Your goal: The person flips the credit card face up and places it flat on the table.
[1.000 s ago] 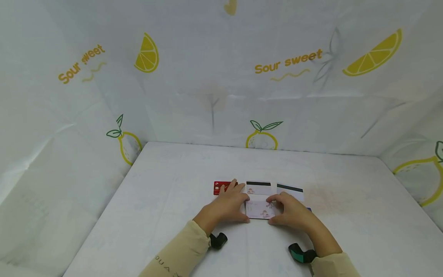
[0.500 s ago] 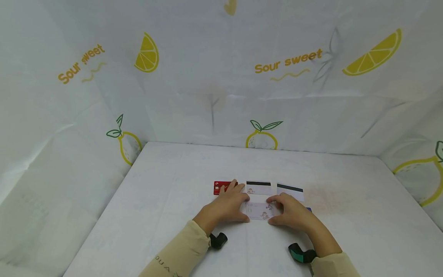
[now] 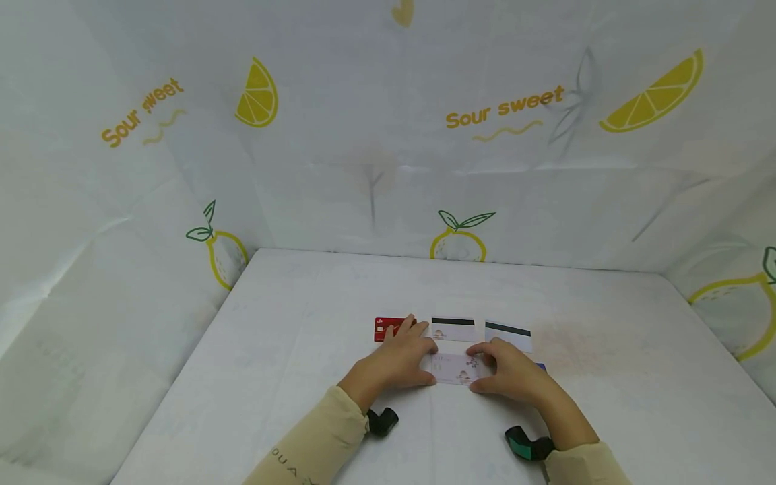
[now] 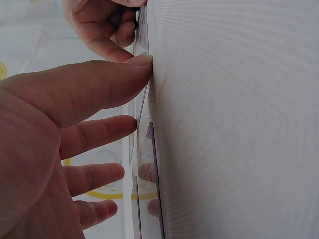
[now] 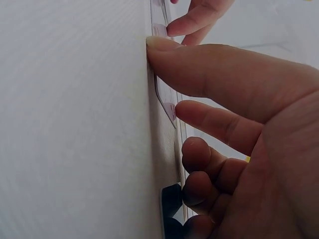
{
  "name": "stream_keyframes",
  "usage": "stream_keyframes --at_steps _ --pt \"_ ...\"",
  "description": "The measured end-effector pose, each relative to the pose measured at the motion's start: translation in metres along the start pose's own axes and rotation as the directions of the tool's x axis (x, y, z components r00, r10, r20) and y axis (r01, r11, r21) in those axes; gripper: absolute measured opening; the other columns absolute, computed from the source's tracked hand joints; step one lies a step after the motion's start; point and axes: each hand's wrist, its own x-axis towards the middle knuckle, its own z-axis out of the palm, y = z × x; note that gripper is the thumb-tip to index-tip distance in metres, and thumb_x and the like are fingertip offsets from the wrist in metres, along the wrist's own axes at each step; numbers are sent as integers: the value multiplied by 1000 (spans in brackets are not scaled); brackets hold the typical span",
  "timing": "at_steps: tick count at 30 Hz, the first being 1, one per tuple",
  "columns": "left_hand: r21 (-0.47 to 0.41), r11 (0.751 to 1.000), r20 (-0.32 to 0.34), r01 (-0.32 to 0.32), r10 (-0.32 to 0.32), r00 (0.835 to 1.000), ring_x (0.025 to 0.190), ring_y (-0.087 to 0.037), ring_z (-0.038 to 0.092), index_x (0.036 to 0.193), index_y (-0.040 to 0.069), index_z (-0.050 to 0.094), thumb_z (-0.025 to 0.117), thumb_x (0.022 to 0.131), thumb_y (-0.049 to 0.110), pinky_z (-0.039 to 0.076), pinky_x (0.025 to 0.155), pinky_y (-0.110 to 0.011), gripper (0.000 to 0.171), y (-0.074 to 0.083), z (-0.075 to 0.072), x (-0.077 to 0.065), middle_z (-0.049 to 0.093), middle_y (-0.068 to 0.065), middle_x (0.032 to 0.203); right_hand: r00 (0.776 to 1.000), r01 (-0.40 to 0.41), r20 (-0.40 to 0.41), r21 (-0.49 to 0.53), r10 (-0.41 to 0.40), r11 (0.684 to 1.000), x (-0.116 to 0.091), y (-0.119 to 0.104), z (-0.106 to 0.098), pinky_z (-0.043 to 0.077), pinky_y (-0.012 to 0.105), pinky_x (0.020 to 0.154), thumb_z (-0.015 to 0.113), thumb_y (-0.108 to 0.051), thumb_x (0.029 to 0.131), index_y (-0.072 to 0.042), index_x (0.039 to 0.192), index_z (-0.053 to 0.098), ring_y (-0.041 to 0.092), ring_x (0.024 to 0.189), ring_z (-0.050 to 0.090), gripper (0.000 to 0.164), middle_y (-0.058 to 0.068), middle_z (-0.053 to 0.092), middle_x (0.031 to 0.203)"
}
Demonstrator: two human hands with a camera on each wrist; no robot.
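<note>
A pale VIP card (image 3: 453, 369) with a floral print lies on the white table between my hands. My left hand (image 3: 391, 360) has its thumb and index fingertips at the card's left corners. At the right end, my right hand (image 3: 514, 369) puts its thumb at the near corner and index fingertip at the far one. In the left wrist view, that hand's other fingers stretch over another glossy card (image 4: 155, 174). A dark blue card (image 5: 172, 201) sits under the right hand's curled fingers, mostly hidden in the head view.
Behind lies a row of cards: a red one (image 3: 388, 329) partly covered by left fingers, a white one (image 3: 453, 330) with a black stripe, and a slightly turned striped one (image 3: 508, 335). A lemon-printed sheet (image 3: 339, 168) stands behind the table.
The VIP card has sunk slightly towards the table and the near side, and its dark near edge no longer shows. My left thumb has shifted a little away from me; the right hand stays put.
</note>
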Motion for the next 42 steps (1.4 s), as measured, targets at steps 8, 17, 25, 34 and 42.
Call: stream_keyframes --at_steps 8,17,25,34,42 --pt "-2 1000 -7 -9 9 1000 151 -32 17 124 27 66 79 81 43 25 113 -64 47 3 -1 1 36 -1 156 1000 -13 -6 -15 13 1000 0 1 -2 39 29 72 88 -28 70 -17 117 68 16 84 45 53 0 51 90" --pt "-34 999 9 0 0 1000 151 -32 16 127 28 63 77 82 43 24 115 -62 50 -1 -4 2 35 -2 157 999 -36 5 -8 36 999 0 0 -2 42 33 77 87 -29 71 -18 117 68 17 88 47 52 -1 53 94" --pt "-120 990 -37 80 -85 996 152 -32 13 137 23 55 74 86 44 21 116 -61 58 -15 -29 5 33 -5 158 1000 -9 16 15 9 1000 1 -1 1 42 32 77 85 -32 74 -18 116 68 16 88 46 48 -1 52 92" --pt "-187 978 -36 91 -99 994 150 -32 20 142 18 50 72 88 42 22 114 -65 64 -21 -31 30 39 -4 155 997 71 -16 72 -70 995 3 0 -3 41 26 70 79 -29 81 -13 124 64 15 84 47 48 1 54 95" --pt "-154 985 -25 80 -84 996 138 -22 38 132 20 57 72 86 44 32 108 -62 55 -17 -24 48 49 -1 143 996 51 -74 57 -46 997 8 -1 -13 45 37 80 78 -30 83 -12 125 64 19 92 51 47 3 60 105"
